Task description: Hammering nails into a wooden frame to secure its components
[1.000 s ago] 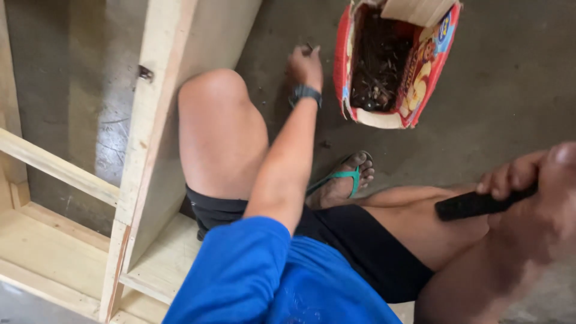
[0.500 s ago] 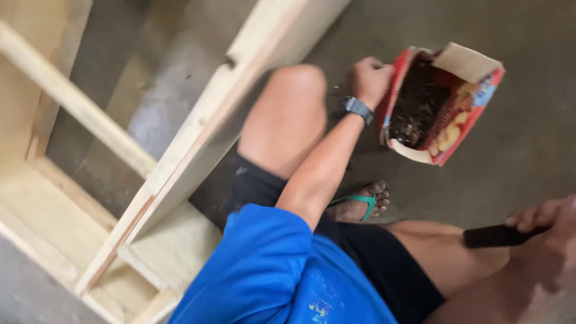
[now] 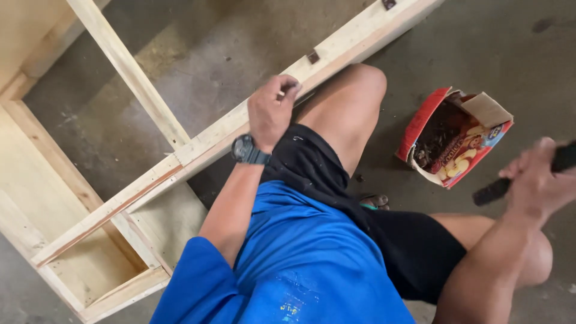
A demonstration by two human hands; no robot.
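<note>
1. At 12 o'clock of the torso: left hand (image 3: 271, 111), fingers pinched together over the wooden frame rail (image 3: 228, 129). Whatever they pinch is too small to make out.
2. Wristwatch (image 3: 247, 150) on that wrist.
3. At 3 o'clock: right hand (image 3: 536, 180) clenched round a black tool handle (image 3: 498, 189); the tool's head is out of view.
4. At 2 o'clock: torn red cardboard box (image 3: 456, 141) on the concrete floor (image 3: 528, 72), holding dark nails (image 3: 437, 132), just beside the raised knee (image 3: 360, 90).
5. Frame rail runs diagonally from 8 to 1 o'clock.
</note>
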